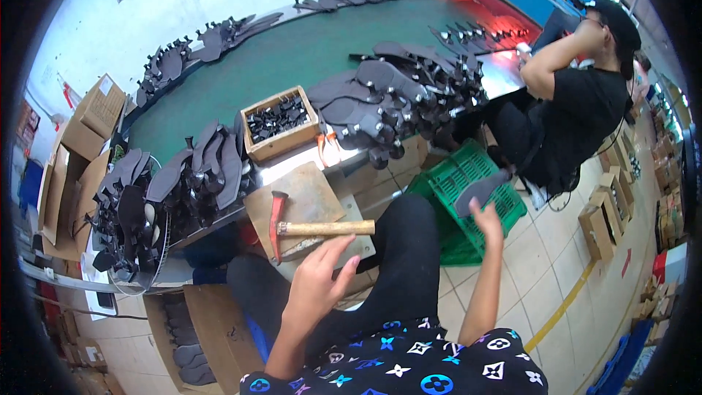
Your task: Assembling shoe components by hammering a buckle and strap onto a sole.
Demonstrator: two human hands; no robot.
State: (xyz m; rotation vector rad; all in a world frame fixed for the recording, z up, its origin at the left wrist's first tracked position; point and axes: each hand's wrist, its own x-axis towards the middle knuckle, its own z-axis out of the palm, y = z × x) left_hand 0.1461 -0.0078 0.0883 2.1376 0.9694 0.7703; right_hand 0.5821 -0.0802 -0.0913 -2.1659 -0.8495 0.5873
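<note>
My left hand (319, 278) hovers just below the wooden handle of a hammer (322, 228), fingers stretched and thumb apart, with nothing in it. The hammer has a red head and lies across a worn brown board (311, 186) in front of my knees. To the right, my right hand (485, 221) grips a dark grey shoe sole (477, 192) by its near end. That sole is over a green plastic crate (457, 164) standing beside my right leg.
A wooden box (312, 135) of small black pieces and orange-handled pliers (329, 148) sit at the green worktable's (241, 58) near edge. Heeled soles (373, 91) pile beside them. A wire basket (162, 249) of soles stands left. A co-worker (585, 95) sits at right.
</note>
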